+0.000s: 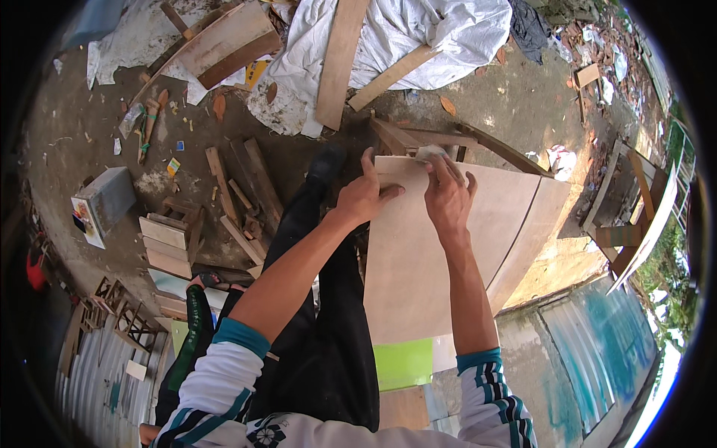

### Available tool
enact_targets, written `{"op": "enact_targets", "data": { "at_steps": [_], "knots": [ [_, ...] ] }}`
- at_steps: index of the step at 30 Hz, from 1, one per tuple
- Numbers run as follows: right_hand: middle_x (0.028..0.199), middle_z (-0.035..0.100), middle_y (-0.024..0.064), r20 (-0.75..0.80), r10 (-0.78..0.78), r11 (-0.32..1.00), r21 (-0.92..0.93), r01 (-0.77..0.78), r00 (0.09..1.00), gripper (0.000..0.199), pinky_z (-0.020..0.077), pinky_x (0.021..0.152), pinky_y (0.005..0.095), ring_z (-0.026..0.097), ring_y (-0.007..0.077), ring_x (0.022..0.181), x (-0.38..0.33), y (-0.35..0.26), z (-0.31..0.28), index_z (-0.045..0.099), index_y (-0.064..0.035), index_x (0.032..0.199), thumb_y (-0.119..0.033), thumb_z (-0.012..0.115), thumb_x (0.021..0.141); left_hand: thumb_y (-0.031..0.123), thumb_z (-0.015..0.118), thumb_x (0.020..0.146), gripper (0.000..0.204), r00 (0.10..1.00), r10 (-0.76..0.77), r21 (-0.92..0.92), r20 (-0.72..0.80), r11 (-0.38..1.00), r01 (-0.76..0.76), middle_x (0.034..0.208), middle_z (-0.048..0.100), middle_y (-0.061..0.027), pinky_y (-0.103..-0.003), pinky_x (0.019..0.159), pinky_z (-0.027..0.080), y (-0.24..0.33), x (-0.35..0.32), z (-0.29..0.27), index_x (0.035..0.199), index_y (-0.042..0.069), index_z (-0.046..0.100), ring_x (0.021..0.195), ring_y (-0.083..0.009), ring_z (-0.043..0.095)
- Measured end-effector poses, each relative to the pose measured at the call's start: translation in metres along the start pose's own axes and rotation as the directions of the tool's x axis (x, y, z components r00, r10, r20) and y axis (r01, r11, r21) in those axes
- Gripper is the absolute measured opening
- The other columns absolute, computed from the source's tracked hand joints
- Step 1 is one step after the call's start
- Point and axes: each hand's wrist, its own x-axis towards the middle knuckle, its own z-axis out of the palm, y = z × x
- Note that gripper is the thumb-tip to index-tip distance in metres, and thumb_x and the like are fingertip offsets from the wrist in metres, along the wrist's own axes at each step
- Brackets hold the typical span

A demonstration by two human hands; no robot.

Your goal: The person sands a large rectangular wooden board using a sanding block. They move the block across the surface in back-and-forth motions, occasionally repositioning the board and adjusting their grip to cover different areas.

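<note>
A pale plywood panel (pixel 418 261) lies in front of me, right of my legs, with a dark line running down near its right side. My left hand (pixel 361 196) grips the panel at its far left corner. Its thumb lies over the face and the index finger points up along the edge; the other fingers are partly hidden. In the fingers of my right hand (pixel 449 196) is a small pale folded pad (pixel 431 153), pressed at the panel's far edge. What the pad is made of cannot be made out.
Wooden framing (pixel 418 138) stands just beyond the panel. A white sheet (pixel 441 45) with planks (pixel 342 60) lies farther off. Scrap wood (pixel 243 183) and a grey box (pixel 108 201) are on the floor to the left. Another person's leg (pixel 193 336) shows at lower left.
</note>
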Motion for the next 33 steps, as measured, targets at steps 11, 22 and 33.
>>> {"op": "enact_targets", "data": {
  "at_steps": [11, 22, 33],
  "knots": [
    [0.114, 0.07, 0.0031, 0.057, 0.003, 1.0, -0.014, -0.002, 0.998, 0.015, 0.0375, 0.101, 0.061, 0.061, 0.0214, 0.12, 0.007, -0.012, 0.008, 0.07, -0.0165, 0.107, -0.023, 0.06, 0.098, 0.052, 0.067, 0.094, 0.111, 1.0, 0.001, 0.048, -0.003, 0.999, -0.001, 0.108, 0.07, -0.0298, -0.046, 0.084, 0.055, 0.001, 0.005, -0.001, 0.154, -0.008, -0.003, 0.1, -0.0424, 0.071],
    [0.106, 0.07, -0.0003, -0.004, 0.064, 0.992, -0.108, -0.064, 0.998, 0.013, 0.0388, 0.097, 0.0594, 0.062, 0.0227, 0.114, 0.009, 0.01, -0.003, 0.07, -0.0173, 0.105, -0.017, 0.059, 0.098, 0.052, 0.067, 0.093, 0.107, 0.999, 0.042, 0.074, -0.034, 0.996, -0.04, 0.104, 0.072, -0.0274, -0.048, 0.079, 0.056, 0.001, 0.007, 0.001, 0.154, -0.007, 0.001, 0.095, -0.0421, 0.072],
    [0.104, 0.071, -0.0009, -0.052, 0.044, 0.999, -0.029, -0.045, 0.998, 0.015, 0.0344, 0.096, 0.0616, 0.061, 0.0241, 0.115, 0.008, 0.024, -0.001, 0.07, -0.016, 0.101, -0.011, 0.058, 0.093, 0.043, 0.066, 0.095, 0.098, 1.0, 0.02, 0.12, 0.02, 0.992, -0.023, 0.107, 0.069, -0.0289, -0.047, 0.078, 0.056, 0.008, 0.003, -0.004, 0.152, -0.006, 0.003, 0.095, -0.0431, 0.071]
  ]
}}
